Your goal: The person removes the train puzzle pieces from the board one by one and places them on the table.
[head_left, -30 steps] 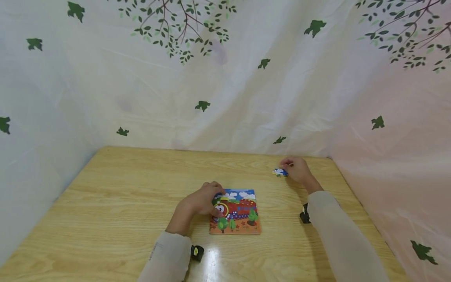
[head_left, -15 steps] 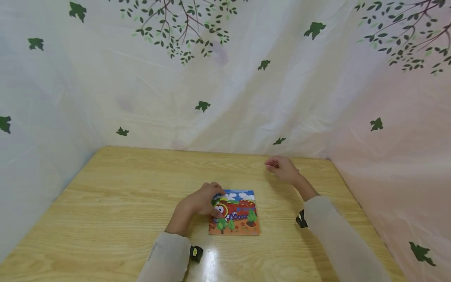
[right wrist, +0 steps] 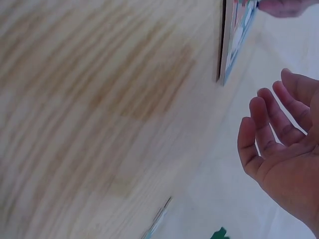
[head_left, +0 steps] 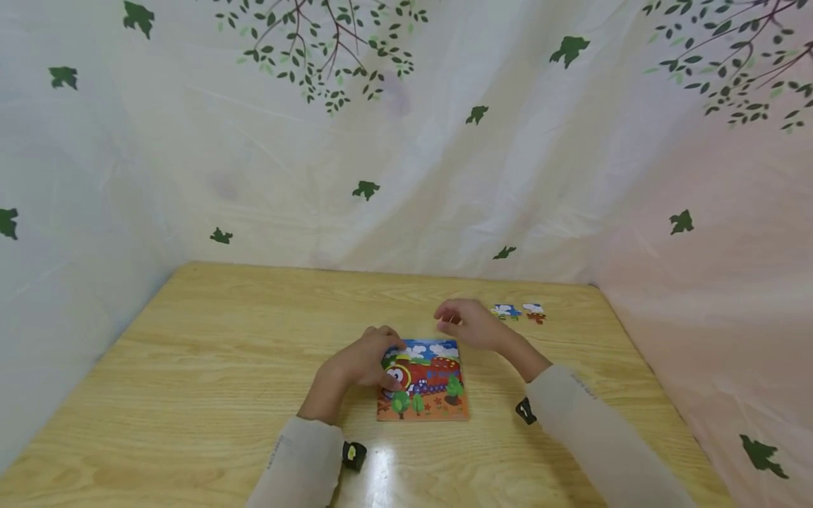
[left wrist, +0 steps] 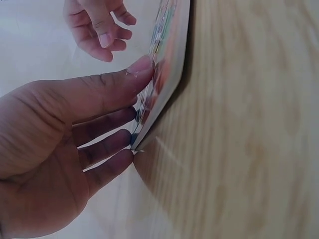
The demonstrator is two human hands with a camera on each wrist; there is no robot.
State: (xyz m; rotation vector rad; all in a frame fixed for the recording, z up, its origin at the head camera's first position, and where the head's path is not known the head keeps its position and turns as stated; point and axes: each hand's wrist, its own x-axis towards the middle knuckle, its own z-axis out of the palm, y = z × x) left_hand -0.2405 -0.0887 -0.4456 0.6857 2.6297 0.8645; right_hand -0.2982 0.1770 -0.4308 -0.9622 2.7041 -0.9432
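Note:
A square train jigsaw puzzle with a blue sky and orange ground lies flat on the table. My left hand rests on its left side. In the left wrist view the thumb presses the picture face, while the other fingertips touch near the board's edge. Just above the puzzle's upper right corner hovers my right hand, its fingers loosely bent. Nothing shows between them in the right wrist view, where the palm faces the camera. Two loose jigsaw pieces, one blue and white, one white and red, lie beyond the right hand.
The wooden table ends at a pale cloth printed with leaves and branches, which hangs behind and on both sides. Each wrist wears a small black device, one below the left sleeve.
My right hand has moved left and nearer, away from the loose pieces toward the puzzle, bringing both pieces into sight. The left hand and the puzzle have stayed in place.

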